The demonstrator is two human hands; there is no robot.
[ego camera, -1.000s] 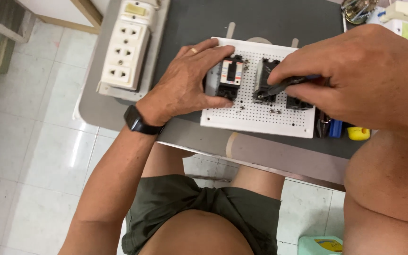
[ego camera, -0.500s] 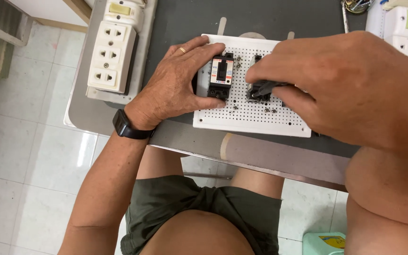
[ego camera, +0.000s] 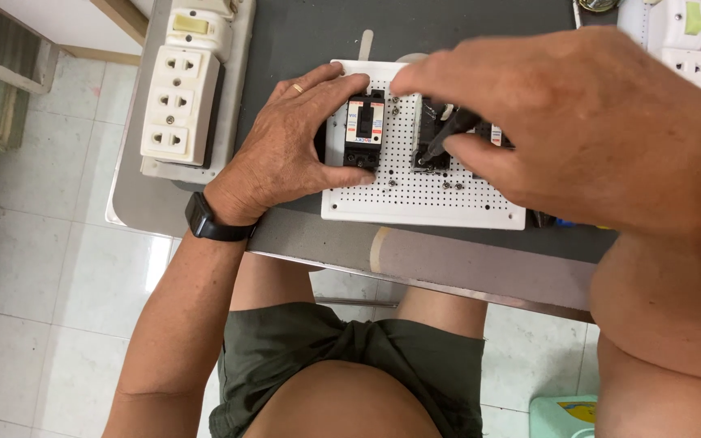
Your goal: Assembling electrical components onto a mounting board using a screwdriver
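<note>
A white perforated board [ego camera: 423, 199] lies on the dark table top. Two black breakers stand on it: one [ego camera: 364, 130] on the left, a second [ego camera: 433, 146] beside it. My left hand [ego camera: 290, 154] rests on the board's left side, thumb and fingers around the left breaker. My right hand [ego camera: 578, 130] is above the board's right half and holds a black screwdriver [ego camera: 446, 134] with its tip down at the second breaker's lower edge. The hand hides the rest of the tool and the board's right part.
A white power strip [ego camera: 180, 101] with several sockets lies at the table's left. White electrical parts [ego camera: 679, 36] sit at the back right. The table's front edge [ego camera: 415, 259] runs above my knees. A green container [ego camera: 561, 415] stands on the tiled floor.
My right hand has shifted right and up a little, so the screwdriver tip now shows at the second breaker. My left hand keeps its hold on the left breaker.
</note>
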